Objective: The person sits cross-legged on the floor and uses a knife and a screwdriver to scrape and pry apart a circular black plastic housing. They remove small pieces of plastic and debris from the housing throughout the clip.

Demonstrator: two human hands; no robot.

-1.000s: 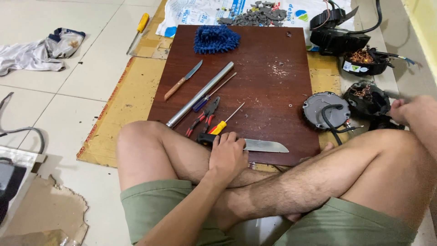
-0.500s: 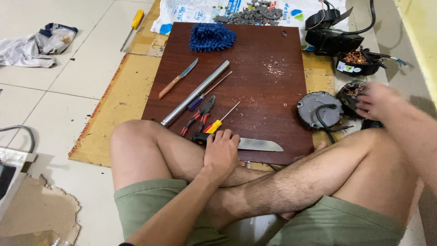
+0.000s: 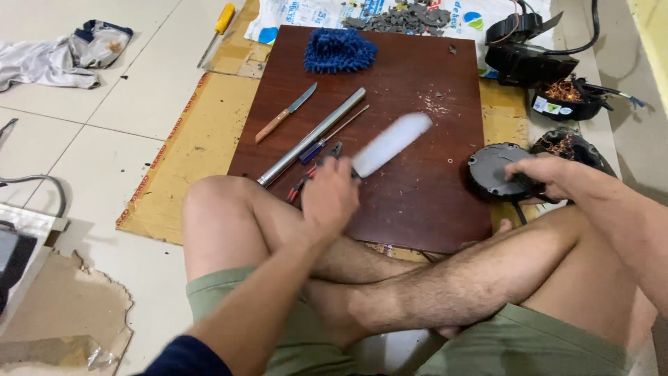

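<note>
I sit cross-legged at a dark wooden board point(image 3: 424, 83) on the floor. My left hand point(image 3: 330, 198) grips the handle of a large knife point(image 3: 391, 144), whose blurred blade points up and to the right over the board. My right hand point(image 3: 550, 175) rests on a round dark motor cover point(image 3: 490, 170) at the board's right edge. On the board lie a small wooden-handled knife point(image 3: 285, 113), a metal tube point(image 3: 311, 136), a thin screwdriver point(image 3: 334, 132) and red-handled pliers point(image 3: 313, 170) partly hidden by my left hand.
A blue fluffy mitt point(image 3: 339, 50) lies at the board's far edge. Black motor parts with copper windings point(image 3: 565, 99) sit to the right. Cardboard point(image 3: 181, 153) lies under the board, a yellow screwdriver point(image 3: 217, 28) and a crumpled rag point(image 3: 62, 57) at far left.
My left hand picked the large knife up off the board's near edge and swung it upward. My right hand moved left from the motor parts onto the round cover.
</note>
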